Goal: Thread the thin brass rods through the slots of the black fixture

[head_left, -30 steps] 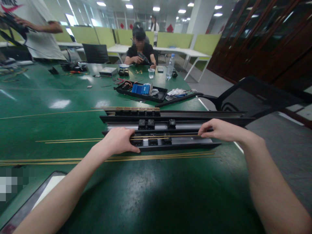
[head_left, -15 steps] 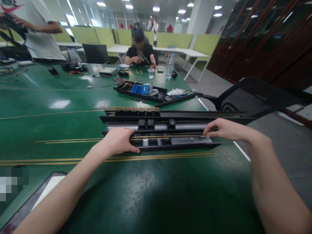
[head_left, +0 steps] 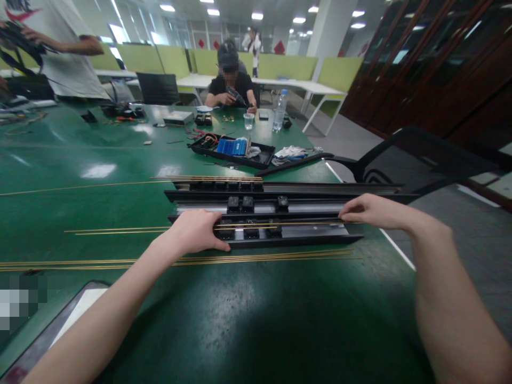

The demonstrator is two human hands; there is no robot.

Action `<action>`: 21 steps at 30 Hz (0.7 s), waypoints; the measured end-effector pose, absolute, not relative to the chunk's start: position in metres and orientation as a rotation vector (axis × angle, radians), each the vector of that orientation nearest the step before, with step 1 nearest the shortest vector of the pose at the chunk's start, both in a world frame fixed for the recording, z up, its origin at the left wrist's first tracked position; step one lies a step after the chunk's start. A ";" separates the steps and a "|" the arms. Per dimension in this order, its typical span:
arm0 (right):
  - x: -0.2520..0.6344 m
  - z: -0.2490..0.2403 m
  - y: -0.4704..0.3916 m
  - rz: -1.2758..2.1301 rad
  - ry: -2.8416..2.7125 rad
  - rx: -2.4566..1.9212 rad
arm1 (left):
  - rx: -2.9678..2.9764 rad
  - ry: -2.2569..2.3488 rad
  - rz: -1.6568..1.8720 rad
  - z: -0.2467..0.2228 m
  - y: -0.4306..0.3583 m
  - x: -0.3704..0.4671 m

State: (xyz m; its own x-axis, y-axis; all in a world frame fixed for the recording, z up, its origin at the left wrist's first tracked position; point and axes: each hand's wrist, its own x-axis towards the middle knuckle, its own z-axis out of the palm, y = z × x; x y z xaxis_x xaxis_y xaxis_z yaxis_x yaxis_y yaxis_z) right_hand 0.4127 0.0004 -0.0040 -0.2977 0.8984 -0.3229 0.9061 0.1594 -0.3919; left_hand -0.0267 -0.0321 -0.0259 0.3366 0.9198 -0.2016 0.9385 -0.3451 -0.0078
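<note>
My left hand is clamped across the left part of the nearest black metal channel, thumb on its near edge. Its fingertips are partly hidden behind that channel's blocks. Small black blocks sit inside the channel. Two thin brass rods run under my left hand and over these blocks. At the channel's right end, my right hand pinches the longer rod between thumb and fingers. Several more brass rods lie on the table in front of the channel.
Behind stand more black channels with blocks. Farther back are a black tray with a blue part, gloves, a cup and a bottle. A co-worker holds a power tool. A chair stands right.
My right hand has moved slightly to the right, and the longer brass rod has slid right with it. My left hand stays in place on the channel.
</note>
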 end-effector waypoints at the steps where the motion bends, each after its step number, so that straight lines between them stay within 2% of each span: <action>1: 0.413 -0.005 0.001 -0.785 2.378 1.860 | 2.468 1.733 -0.256 -0.026 -0.032 -0.026; 8: 0.402 -0.003 0.003 -0.578 2.512 1.873 | 2.495 1.724 -0.267 -0.025 -0.033 -0.026; 13: 0.350 -0.004 -0.008 -0.293 2.871 1.765 | 2.512 1.726 -0.279 -0.025 -0.033 -0.026; 18: 0.292 -0.023 -0.024 -0.449 3.162 1.334 | 2.496 1.740 -0.268 -0.027 -0.032 -0.026; 21: 0.280 -0.033 -0.027 -0.443 3.188 1.256 | 2.525 1.729 -0.260 -0.029 -0.032 -0.028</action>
State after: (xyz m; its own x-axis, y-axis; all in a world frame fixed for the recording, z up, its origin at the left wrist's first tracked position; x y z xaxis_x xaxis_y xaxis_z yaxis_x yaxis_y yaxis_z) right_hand 0.2800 -0.0274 -0.0329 -0.6935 0.6940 0.1932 0.6150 0.7100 -0.3430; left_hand -0.0279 -0.0315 -0.0294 0.3525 0.9187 -0.1784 0.9305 -0.3643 -0.0375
